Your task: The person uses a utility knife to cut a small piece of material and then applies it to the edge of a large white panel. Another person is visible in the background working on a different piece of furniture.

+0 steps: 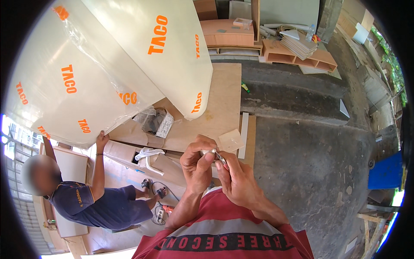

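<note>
Close in front of my chest, my left hand (198, 166) and my right hand (241, 181) meet fingertip to fingertip. Closed between the left thumb and fingers is a small whitish piece (213, 151), too small to name. The right thumb and fingers pinch a small, thin metallic object (221, 158), mostly covered by the fingers. Both hands are above the near edge of a plywood-topped table (224, 86). Just beyond them lies a small pale wooden board (231, 140).
At left, another person (95, 203) grips a large white sheet (47, 86) with orange print; a second sheet (172, 52) leans over the table. An open carton (164, 125) holds plastic wrap. Wooden cabinets (228, 32) stand behind. A cord (170, 190) lies by the person's feet; a blue bin (386, 172) stands right.
</note>
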A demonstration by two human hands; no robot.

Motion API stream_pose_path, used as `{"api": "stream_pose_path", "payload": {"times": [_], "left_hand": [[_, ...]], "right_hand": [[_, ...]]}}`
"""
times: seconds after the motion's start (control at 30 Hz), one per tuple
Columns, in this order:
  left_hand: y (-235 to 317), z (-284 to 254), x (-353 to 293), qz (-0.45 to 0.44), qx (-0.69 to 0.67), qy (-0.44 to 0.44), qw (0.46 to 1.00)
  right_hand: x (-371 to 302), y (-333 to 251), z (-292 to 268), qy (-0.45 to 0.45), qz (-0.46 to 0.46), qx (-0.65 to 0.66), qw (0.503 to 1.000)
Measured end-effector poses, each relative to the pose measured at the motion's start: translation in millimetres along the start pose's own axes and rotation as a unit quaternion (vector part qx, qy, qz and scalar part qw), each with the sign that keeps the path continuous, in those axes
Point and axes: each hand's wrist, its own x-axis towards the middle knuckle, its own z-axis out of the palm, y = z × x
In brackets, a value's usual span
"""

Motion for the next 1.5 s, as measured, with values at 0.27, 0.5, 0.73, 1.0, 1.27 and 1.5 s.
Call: {"api": "stream_pose_path", "payload": {"times": [0.27, 0.5, 0.73, 1.0, 1.27, 1.5], "left_hand": [[-1.7, -1.7, -0.7, -0.011, -0.003, 0.001, 1.0], [-4.2, 0.6, -0.1, -0.019, -0.04, -0.002, 0.999], [-4.7, -1.1, -0.1, -0.013, -0.023, -0.006, 1.0], [-3.6, -2.9, 5.9, 0.022, 0.009, -0.025, 0.999], [2.2, -0.6, 4.3, 0.033, 0.078, -0.024, 0.996], [-4.1, 1.1, 2.8, 0.038, 0.003, 0.031, 0.999]], "right_hand": [[-1.4, 0.6, -3.1, -0.04, 0.033, -0.003, 0.999], [-0.3, 0.3, -3.4, -0.035, 0.034, 0.003, 0.999], [1.4, -2.1, -6.3, -0.038, 0.039, 0.001, 0.999], [2.8, -0.6, -6.7, -0.021, 0.006, -0.035, 0.999], [-1.5, 2.7, -3.6, -0.025, 0.005, -0.065, 0.998], [2.5, 2.2, -9.5, 0.085, 0.042, -0.157, 0.983]]}}
